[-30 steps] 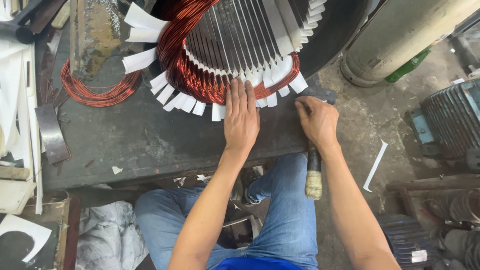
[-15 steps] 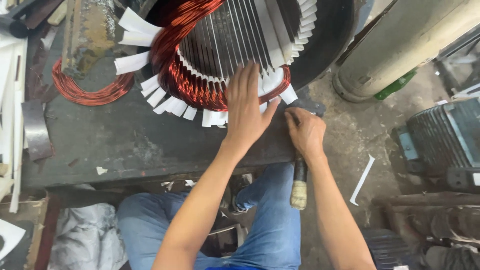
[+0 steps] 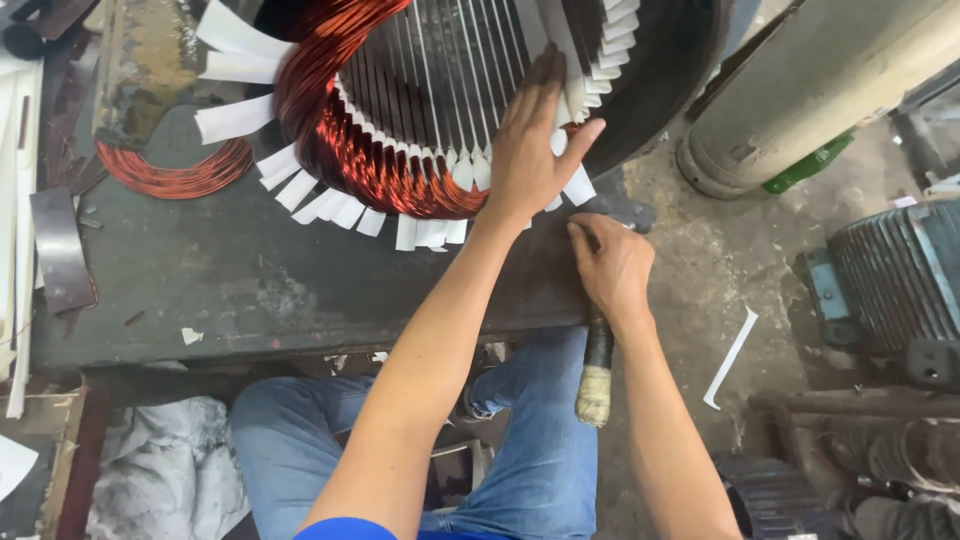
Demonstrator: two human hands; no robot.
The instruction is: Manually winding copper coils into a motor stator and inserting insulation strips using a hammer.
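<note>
A large motor stator (image 3: 660,60) lies on the dark workbench (image 3: 250,290), its slots lined with white paper strips (image 3: 235,120) and filled with copper windings (image 3: 340,140). My left hand (image 3: 535,140) rests flat, fingers spread, on the lower rim of the stator over the paper strips. My right hand (image 3: 610,265) is at the bench's front edge, just below the stator, closed around a dark-handled tool (image 3: 597,370) whose wrapped end hangs down past the bench.
A loose copper wire coil (image 3: 175,170) lies at the left of the bench. A grey cylinder (image 3: 830,80) and a green bottle (image 3: 810,165) lie on the floor at right, beside a blue-grey motor (image 3: 900,280). A paper strip (image 3: 730,355) lies on the floor.
My left hand has slid up from the bench edge onto the stator's rim. My right hand has stayed at the bench edge on the tool. The view has shifted closer.
</note>
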